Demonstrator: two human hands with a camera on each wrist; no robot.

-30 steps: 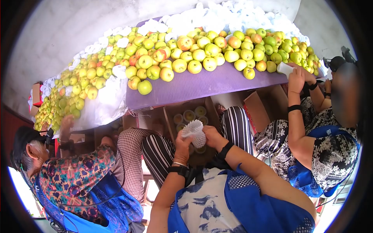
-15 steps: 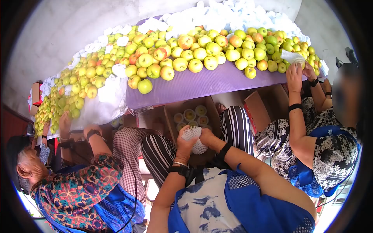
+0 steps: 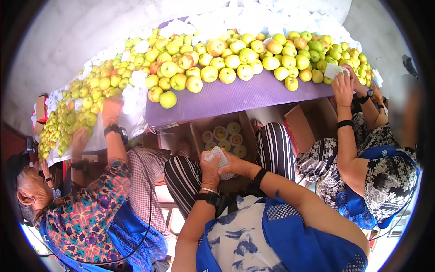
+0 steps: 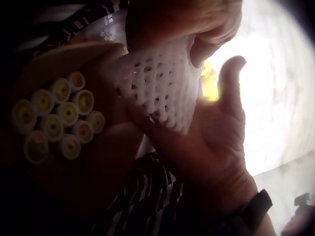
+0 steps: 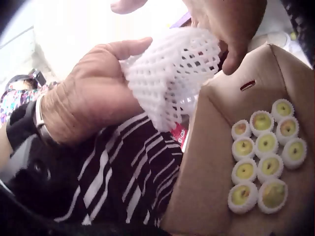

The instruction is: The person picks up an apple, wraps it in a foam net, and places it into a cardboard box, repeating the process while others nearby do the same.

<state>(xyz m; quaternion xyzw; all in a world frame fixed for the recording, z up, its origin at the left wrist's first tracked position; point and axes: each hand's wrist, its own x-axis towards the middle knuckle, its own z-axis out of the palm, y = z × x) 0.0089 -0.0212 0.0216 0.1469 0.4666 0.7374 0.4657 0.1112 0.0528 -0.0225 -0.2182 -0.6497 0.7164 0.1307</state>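
A white foam fruit net [image 5: 167, 73] lies between my two hands, over my lap. Light and dark gaps show through its mesh. In the left wrist view my left hand [image 4: 216, 140] carries the net on its fingers, palm turned up, thumb straight and apart from it. The fingertips are hidden by the mesh. My right hand [image 4: 192, 19] comes over the top and pinches the net's upper edge, its thumb against the foam. Beneath both hands a cardboard box [image 5: 197, 162] holds several yellow-green apples [image 5: 266, 142] in white foam nets.
Loose apples [image 3: 209, 74] cover much of the purple table [image 3: 204, 102], with white foam nets [image 3: 272, 20] heaped behind. At the left a person in a flowered top [image 3: 86, 213] reaches into the pile. On the right another person [image 3: 353, 167] handles a foam net.
My right hand has moved left and in against my left hand, and the foam net sits lower and flatter between them. The left person's hand has reached up to the apples.
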